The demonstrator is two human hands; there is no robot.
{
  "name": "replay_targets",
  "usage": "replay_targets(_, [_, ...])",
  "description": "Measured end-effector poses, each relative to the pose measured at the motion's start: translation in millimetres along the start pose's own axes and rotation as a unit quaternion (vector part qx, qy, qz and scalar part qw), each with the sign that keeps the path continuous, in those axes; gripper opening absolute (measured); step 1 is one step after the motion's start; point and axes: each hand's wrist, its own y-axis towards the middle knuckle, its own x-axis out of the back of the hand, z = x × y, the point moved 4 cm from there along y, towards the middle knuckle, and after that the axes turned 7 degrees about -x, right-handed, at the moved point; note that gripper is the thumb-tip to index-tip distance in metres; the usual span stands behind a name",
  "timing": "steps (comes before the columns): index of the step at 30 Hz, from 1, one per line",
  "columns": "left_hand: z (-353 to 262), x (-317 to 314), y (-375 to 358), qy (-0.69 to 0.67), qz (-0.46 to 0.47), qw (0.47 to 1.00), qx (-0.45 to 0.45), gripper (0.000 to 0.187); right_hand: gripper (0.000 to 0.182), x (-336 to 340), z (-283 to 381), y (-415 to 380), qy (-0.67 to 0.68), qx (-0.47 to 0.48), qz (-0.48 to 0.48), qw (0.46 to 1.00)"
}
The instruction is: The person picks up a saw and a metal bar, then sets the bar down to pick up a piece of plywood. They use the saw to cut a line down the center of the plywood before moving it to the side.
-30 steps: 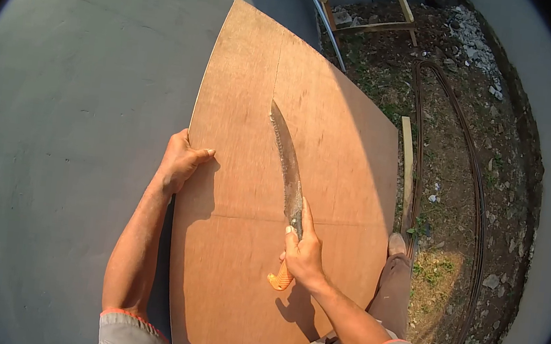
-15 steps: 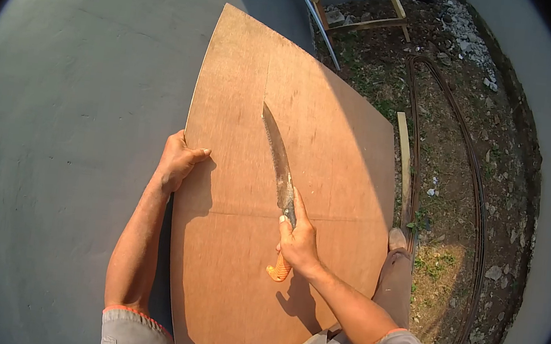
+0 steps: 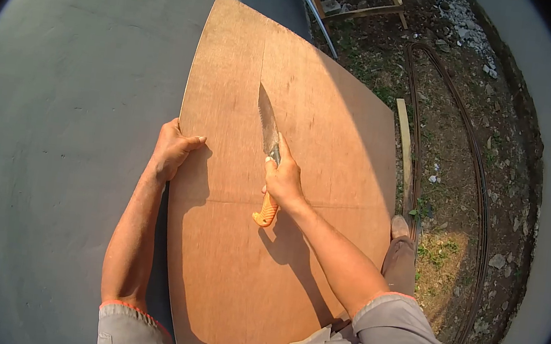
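A hand saw [image 3: 267, 122] with an orange handle is in my right hand [image 3: 283, 178], the fingers wrapped round its grip. Its toothed blade meets the plywood sheet [image 3: 232, 255] at the lower end of a thin straight line; the blade's far end is out of sight, seemingly below the surface. My left hand [image 3: 177, 149] clasps the sheet's left edge, thumb on top and the other fingers hidden underneath.
A grey wall or floor surface [image 3: 74, 149] lies left of the sheet. To the right are bent steel rods [image 3: 461, 118], a wooden strip [image 3: 403, 146] and a shoe [image 3: 400, 227] on rough ground. A wooden frame [image 3: 365, 11] and a metal pipe [image 3: 314, 13] stand beyond.
My right hand has pushed the saw forward and down, away from me. Less of the blade shows above the plywood. My left hand keeps its hold on the edge; the view has shifted slightly.
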Motion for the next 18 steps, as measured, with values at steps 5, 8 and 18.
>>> replay_targets(5, [-3, 0, -4, -0.011, 0.009, 1.0, 0.002, 0.039, 0.069, 1, -38, -65, -0.029, 0.042, -0.013, 0.999])
replay_targets(8, [0, 1, 0, -0.023, 0.025, 0.999, -0.004, 0.039, 0.072, 19, -56, -119, 0.002, 0.108, -0.023, 0.994])
replay_targets(18, [-1, 1, 2, -0.024, 0.01, 1.0, -0.007, 0.038, 0.071, 12, -52, -91, 0.001, 0.063, -0.02, 0.998])
